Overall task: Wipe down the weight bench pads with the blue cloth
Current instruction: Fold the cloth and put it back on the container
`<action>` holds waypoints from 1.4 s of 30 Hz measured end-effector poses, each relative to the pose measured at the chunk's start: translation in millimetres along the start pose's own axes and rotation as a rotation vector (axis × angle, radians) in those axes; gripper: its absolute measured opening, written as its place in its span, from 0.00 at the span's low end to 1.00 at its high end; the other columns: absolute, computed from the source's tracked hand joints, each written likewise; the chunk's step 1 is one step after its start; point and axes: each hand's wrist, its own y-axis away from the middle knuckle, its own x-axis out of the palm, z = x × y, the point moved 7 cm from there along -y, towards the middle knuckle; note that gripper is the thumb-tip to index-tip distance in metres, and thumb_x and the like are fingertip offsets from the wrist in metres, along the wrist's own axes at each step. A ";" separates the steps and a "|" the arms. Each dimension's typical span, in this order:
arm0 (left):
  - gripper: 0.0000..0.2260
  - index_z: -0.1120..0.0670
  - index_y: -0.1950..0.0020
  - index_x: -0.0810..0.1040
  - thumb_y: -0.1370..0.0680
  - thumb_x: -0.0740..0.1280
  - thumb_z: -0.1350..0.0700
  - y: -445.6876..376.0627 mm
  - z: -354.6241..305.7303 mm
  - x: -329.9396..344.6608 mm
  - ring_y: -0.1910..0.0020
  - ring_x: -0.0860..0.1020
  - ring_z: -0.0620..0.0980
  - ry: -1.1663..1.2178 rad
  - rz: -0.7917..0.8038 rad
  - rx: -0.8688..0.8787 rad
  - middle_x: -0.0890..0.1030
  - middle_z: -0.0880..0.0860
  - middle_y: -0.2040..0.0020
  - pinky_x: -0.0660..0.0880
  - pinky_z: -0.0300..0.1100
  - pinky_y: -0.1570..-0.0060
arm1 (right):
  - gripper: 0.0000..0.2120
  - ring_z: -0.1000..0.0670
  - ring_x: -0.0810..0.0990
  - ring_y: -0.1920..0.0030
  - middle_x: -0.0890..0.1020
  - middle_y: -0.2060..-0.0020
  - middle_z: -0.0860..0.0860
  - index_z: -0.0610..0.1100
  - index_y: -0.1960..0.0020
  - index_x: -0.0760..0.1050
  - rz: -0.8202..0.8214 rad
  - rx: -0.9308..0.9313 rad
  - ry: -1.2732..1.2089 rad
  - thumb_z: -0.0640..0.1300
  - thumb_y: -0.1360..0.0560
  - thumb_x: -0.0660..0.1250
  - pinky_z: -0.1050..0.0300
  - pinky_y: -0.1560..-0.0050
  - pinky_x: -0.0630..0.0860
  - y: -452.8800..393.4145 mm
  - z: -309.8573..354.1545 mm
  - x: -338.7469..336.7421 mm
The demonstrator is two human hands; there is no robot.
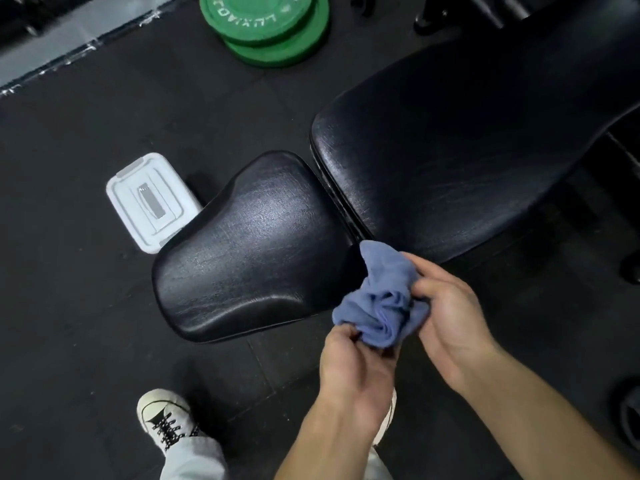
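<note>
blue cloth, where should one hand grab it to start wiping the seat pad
Grip the bunched middle of the blue cloth, coming from the right, where the right hand already holds it. It is crumpled into a wad, so a palm over the bulk leaves loose folds toward the seat pad.

I see dark rubber tile floor, two stacked green weight plates at top, a white lidded plastic box on the floor, a pale strip along the top left edge, soft overhead sheen.
</note>
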 end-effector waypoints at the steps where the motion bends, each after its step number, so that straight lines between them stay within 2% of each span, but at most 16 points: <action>1: 0.17 0.63 0.35 0.80 0.17 0.56 0.61 10.2 -5.9 -0.6 0.35 0.79 0.61 -0.055 0.043 0.016 0.82 0.66 0.36 0.74 0.55 0.32 | 0.21 0.43 0.86 0.43 0.87 0.46 0.42 0.41 0.40 0.83 -0.018 0.021 -0.069 0.31 0.23 0.55 0.43 0.35 0.78 7.1 0.9 -6.4; 2: 0.17 0.63 0.33 0.79 0.18 0.59 0.62 20.4 -13.9 -1.4 0.37 0.80 0.59 -0.117 0.064 0.043 0.81 0.66 0.35 0.77 0.53 0.36 | 0.20 0.44 0.86 0.43 0.88 0.46 0.43 0.40 0.41 0.83 -0.023 0.042 -0.136 0.33 0.22 0.55 0.45 0.36 0.78 15.5 2.1 -9.4; 3: 0.18 0.63 0.33 0.79 0.21 0.60 0.63 29.6 -24.2 -2.7 0.42 0.82 0.57 -0.174 0.069 0.076 0.82 0.65 0.37 0.80 0.49 0.43 | 0.19 0.44 0.86 0.43 0.87 0.45 0.43 0.40 0.41 0.84 -0.014 0.057 -0.173 0.35 0.21 0.56 0.46 0.37 0.78 22.6 3.6 -10.3; 5: 0.19 0.60 0.35 0.80 0.25 0.61 0.66 45.4 -46.3 0.3 0.53 0.84 0.52 -0.247 0.127 0.128 0.86 0.60 0.47 0.83 0.44 0.57 | 0.17 0.46 0.87 0.45 0.87 0.45 0.44 0.41 0.42 0.85 0.018 0.068 -0.193 0.41 0.21 0.59 0.47 0.42 0.79 35.0 8.6 -6.0; 6: 0.18 0.59 0.37 0.81 0.25 0.61 0.67 53.0 -58.7 6.1 0.56 0.84 0.51 -0.298 0.177 0.149 0.85 0.58 0.51 0.82 0.43 0.60 | 0.15 0.47 0.88 0.48 0.88 0.47 0.45 0.42 0.44 0.86 0.028 0.069 -0.182 0.43 0.21 0.61 0.48 0.46 0.79 39.4 11.6 -1.4; 8: 0.16 0.56 0.42 0.82 0.24 0.59 0.65 61.9 -84.7 14.5 0.56 0.82 0.50 -0.395 0.236 0.182 0.84 0.56 0.51 0.80 0.43 0.58 | 0.15 0.47 0.88 0.51 0.88 0.49 0.45 0.43 0.47 0.87 0.043 0.066 -0.120 0.49 0.20 0.64 0.49 0.48 0.79 43.6 17.6 12.3; 10: 0.15 0.58 0.43 0.83 0.22 0.58 0.60 65.6 -110.6 22.0 0.54 0.83 0.52 -0.461 0.267 0.167 0.84 0.57 0.49 0.80 0.47 0.52 | 0.14 0.47 0.88 0.48 0.88 0.48 0.47 0.45 0.44 0.86 0.033 0.028 -0.024 0.53 0.21 0.68 0.47 0.44 0.81 43.2 23.2 28.3; 12: 0.19 0.57 0.35 0.81 0.17 0.58 0.50 65.6 -133.3 28.1 0.41 0.83 0.56 -0.553 0.317 0.129 0.85 0.58 0.39 0.78 0.55 0.38 | 0.13 0.48 0.88 0.48 0.89 0.49 0.49 0.46 0.42 0.83 -0.025 -0.035 0.054 0.51 0.24 0.74 0.47 0.45 0.82 40.3 25.2 44.4; 14: 0.18 0.56 0.31 0.79 0.17 0.64 0.49 60.0 -155.3 28.0 0.36 0.82 0.58 -0.684 0.353 0.116 0.84 0.58 0.36 0.75 0.58 0.32 | 0.13 0.49 0.88 0.49 0.89 0.49 0.48 0.46 0.42 0.81 -0.099 -0.077 0.080 0.44 0.25 0.76 0.47 0.46 0.84 36.8 19.8 62.1; 17: 0.17 0.58 0.33 0.80 0.21 0.72 0.59 46.4 -192.7 15.1 0.40 0.84 0.59 -0.781 0.304 0.108 0.86 0.59 0.40 0.78 0.61 0.35 | 0.11 0.48 0.88 0.51 0.88 0.50 0.47 0.45 0.43 0.80 -0.189 -0.103 0.075 0.39 0.24 0.74 0.47 0.49 0.84 33.0 4.8 89.6; 21: 0.13 0.58 0.35 0.81 0.20 0.70 0.58 48.4 -235.1 1.0 0.43 0.85 0.57 -0.856 0.338 0.034 0.86 0.58 0.42 0.81 0.56 0.40 | 0.11 0.49 0.88 0.51 0.88 0.50 0.48 0.46 0.42 0.79 -0.284 -0.121 -0.008 0.43 0.23 0.74 0.48 0.50 0.84 42.5 -17.0 131.5; 26: 0.11 0.55 0.37 0.82 0.19 0.70 0.57 40.4 -303.8 -3.5 0.44 0.85 0.56 -1.060 0.320 0.267 0.87 0.55 0.44 0.81 0.55 0.40 | 0.13 0.49 0.89 0.53 0.89 0.52 0.51 0.47 0.44 0.79 -0.365 -0.113 -0.042 0.51 0.24 0.75 0.44 0.48 0.84 42.7 -35.9 190.9; 30: 0.07 0.53 0.43 0.83 0.20 0.72 0.59 20.3 -365.0 1.9 0.51 0.87 0.47 -1.183 0.278 0.410 0.88 0.50 0.51 0.81 0.37 0.55 | 0.13 0.50 0.89 0.53 0.89 0.53 0.50 0.46 0.44 0.79 -0.349 -0.092 -0.111 0.51 0.23 0.74 0.46 0.50 0.85 24.1 -43.2 246.9; 33: 0.06 0.51 0.45 0.83 0.21 0.72 0.60 -3.6 -417.2 12.5 0.54 0.86 0.44 -1.288 0.232 0.506 0.88 0.48 0.53 0.79 0.34 0.57 | 0.11 0.50 0.88 0.53 0.88 0.53 0.49 0.44 0.45 0.78 -0.351 -0.070 -0.112 0.49 0.23 0.74 0.46 0.48 0.85 -6.3 -43.9 288.3; 37: 0.06 0.53 0.44 0.83 0.20 0.71 0.59 -41.3 -490.8 22.4 0.52 0.86 0.47 -1.375 0.180 0.526 0.88 0.49 0.52 0.82 0.40 0.53 | 0.09 0.52 0.88 0.53 0.87 0.53 0.49 0.45 0.47 0.78 -0.323 -0.050 -0.033 0.47 0.23 0.74 0.48 0.49 0.85 -57.7 -42.6 352.7; 42: 0.05 0.53 0.46 0.83 0.21 0.73 0.59 -69.8 -583.6 37.3 0.55 0.86 0.43 -1.410 0.137 0.547 0.88 0.49 0.53 0.79 0.32 0.59 | 0.08 0.52 0.85 0.56 0.85 0.57 0.51 0.48 0.51 0.75 -0.340 -0.061 0.094 0.50 0.22 0.73 0.56 0.58 0.80 -109.7 -24.3 429.1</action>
